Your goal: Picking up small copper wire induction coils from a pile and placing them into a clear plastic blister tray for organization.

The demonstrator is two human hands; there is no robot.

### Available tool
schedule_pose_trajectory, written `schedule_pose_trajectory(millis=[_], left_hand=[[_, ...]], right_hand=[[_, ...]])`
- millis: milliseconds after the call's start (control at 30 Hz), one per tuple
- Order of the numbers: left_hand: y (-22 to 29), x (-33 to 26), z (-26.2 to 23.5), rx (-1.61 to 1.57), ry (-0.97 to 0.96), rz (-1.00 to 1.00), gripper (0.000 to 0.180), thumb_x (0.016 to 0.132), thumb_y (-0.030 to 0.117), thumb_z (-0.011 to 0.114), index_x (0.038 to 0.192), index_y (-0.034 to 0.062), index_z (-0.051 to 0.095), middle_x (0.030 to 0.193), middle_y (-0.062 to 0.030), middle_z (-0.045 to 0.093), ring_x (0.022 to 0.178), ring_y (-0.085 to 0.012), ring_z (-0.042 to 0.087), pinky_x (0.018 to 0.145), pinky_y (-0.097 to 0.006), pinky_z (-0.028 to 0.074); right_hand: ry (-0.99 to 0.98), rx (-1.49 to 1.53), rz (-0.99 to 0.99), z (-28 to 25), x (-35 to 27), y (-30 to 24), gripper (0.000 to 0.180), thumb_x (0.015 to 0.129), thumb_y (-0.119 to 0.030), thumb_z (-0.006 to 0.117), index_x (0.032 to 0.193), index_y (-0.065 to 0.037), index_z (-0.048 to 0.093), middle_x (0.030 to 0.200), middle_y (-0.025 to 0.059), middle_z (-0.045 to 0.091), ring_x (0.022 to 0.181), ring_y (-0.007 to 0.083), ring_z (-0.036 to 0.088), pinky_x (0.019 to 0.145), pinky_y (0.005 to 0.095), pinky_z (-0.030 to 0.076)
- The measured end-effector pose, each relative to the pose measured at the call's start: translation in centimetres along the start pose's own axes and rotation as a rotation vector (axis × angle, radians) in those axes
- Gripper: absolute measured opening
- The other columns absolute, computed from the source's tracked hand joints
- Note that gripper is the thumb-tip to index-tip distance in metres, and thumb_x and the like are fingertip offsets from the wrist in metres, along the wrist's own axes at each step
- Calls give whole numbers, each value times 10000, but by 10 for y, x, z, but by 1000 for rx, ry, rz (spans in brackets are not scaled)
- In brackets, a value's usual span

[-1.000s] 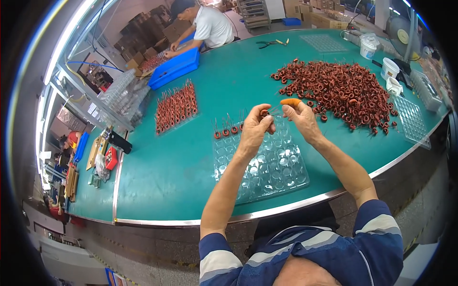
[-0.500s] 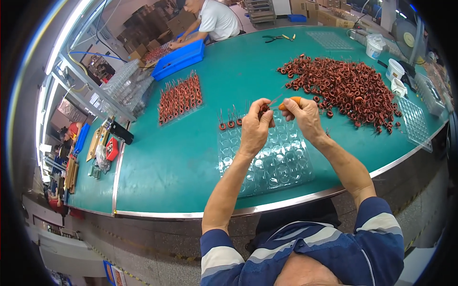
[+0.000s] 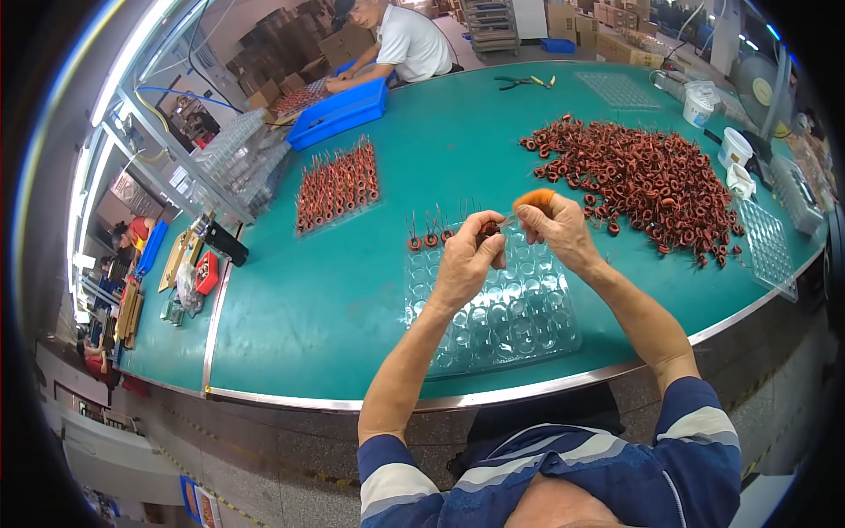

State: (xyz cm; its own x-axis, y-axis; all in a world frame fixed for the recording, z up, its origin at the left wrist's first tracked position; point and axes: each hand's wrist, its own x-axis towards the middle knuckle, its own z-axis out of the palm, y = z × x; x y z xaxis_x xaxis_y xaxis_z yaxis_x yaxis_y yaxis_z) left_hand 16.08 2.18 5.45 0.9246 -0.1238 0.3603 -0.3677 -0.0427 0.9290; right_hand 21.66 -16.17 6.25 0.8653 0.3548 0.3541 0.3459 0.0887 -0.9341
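Over the far edge of a clear plastic tray (image 3: 537, 330) with round pockets, my left hand (image 3: 468, 262) pinches a small red-brown ring coil (image 3: 489, 229). Fingers of the same hand partly cover the coil. Close beside it on the right, my right hand (image 3: 565, 234) is closed round an orange-handled tool (image 3: 534, 199); its thin metal end points toward the coil, and its exact kind does not show. Several ring coils (image 3: 430, 239) with upright wire leads stand in the tray's far row, left of my hands. Most other pockets hold nothing.
To the right lies a big heap of ring coils (image 3: 647, 189). A filled coil tray (image 3: 338, 187) and a blue bin (image 3: 338, 114) are at the far left, near a co-worker (image 3: 414, 44). Pliers (image 3: 525, 83), white tubs (image 3: 733, 148) and another clear tray (image 3: 767, 242) also lie on the table.
The orange handle has tilted and its metal end now meets the coil at my left fingers. My hands have drawn slightly closer together. The view has shifted a little.
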Motion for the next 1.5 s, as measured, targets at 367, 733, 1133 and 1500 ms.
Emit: schedule_pose_trajectory(millis=[367, 733, 1133, 1500], left_hand=[[28, 15, -27, -102, -117, -26, 354, 1009, 307, 465, 1063, -33, 548, 680, -34, 539, 574, -107, 552, 519, -250, 459], [44, 17, -25, 180, -24, 25, 203, 960, 144, 551, 1096, 0, 507, 733, -53, 577, 644, -96, 547, 573, -269, 455], [27, 18, -10, 561, 116, 294, 219, 929, 103, 592, 1108, 0, 518, 887, -136, 681, 814, -192, 684, 666, -304, 526], [26, 21, -18, -235, -136, 144, 237, 988, 91, 473, 1201, 14, 402, 756, -35, 500, 650, -96, 502, 592, -235, 441]], right_hand=[[-97, 64, 27, 7, 21, -24, 261, 919, -264, 638, 927, -3, 638, 685, 15, 611, 557, 68, 578, 470, 196, 428], [-99, 168, 12, 15, 32, -31, 228, 894, -233, 666, 937, -19, 600, 680, 43, 615, 527, 93, 580, 447, 192, 420], [-108, 150, 36, 12, 31, -32, 251, 856, -215, 721, 916, 18, 648, 696, 53, 642, 570, 79, 587, 472, 196, 436], [8, 157, -53, 11, 34, -35, 251, 925, -237, 629, 933, 13, 617, 661, 30, 597, 553, 73, 546, 494, 202, 435]])
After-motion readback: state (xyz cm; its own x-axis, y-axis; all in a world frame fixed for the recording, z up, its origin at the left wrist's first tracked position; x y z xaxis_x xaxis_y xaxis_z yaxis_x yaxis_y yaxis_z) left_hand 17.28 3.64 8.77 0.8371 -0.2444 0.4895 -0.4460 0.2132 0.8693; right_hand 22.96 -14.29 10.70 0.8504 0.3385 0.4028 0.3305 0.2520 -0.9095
